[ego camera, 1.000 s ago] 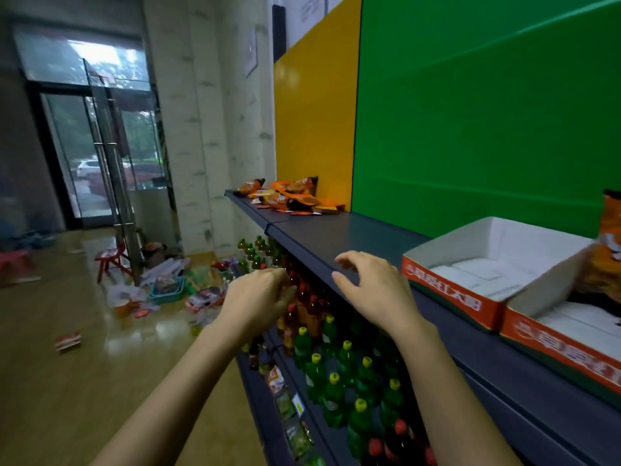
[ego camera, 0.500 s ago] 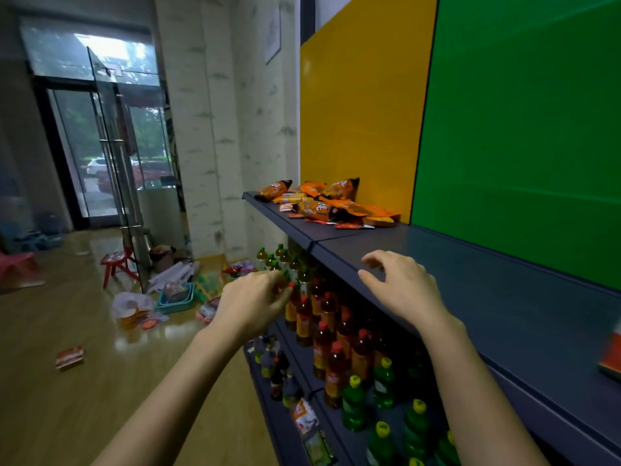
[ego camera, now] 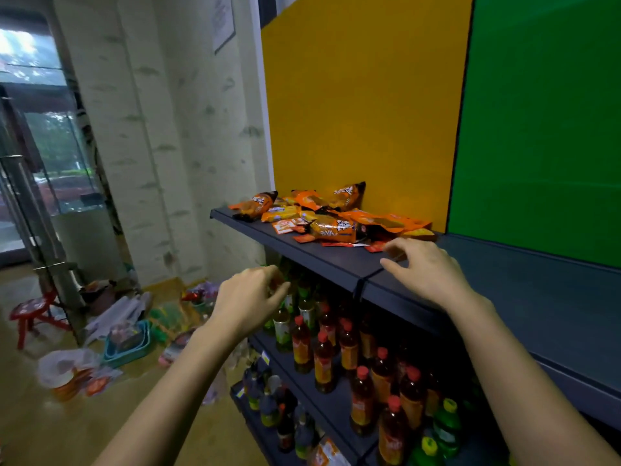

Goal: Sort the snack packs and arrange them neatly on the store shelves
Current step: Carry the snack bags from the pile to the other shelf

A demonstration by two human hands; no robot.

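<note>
**Hands closing in on unsorted snack pile, nothing held**

The heap of orange and brown foil snack packs (ego camera: 331,213) lies jumbled on the dark grey metal top shelf (ego camera: 336,264), right at the foot of the yellow back panel (ego camera: 363,95). Packs overlap and point all ways. A few small flat red sachets (ego camera: 339,244) are strewn on the front side of the heap, away from the panel and near the shelf lip.

The right hand (ego camera: 426,274) hovers over the shelf just right of the panel's foot, fingers spread and bent, empty, tips just beside the nearest sachets. The left hand (ego camera: 245,301) hangs below and in front of the panel, off the shelf edge, fingers loosely curled, nothing visible in it.

Risks, as I judge them: sweeping into the heap could push front sachets off the lip and down onto the red- and green-capped plastic drink bottles (ego camera: 322,361) below. The foil is slick, so a one-handed grab at stacked packs may slip. Sachets are thin and hard to pinch flat.
</note>
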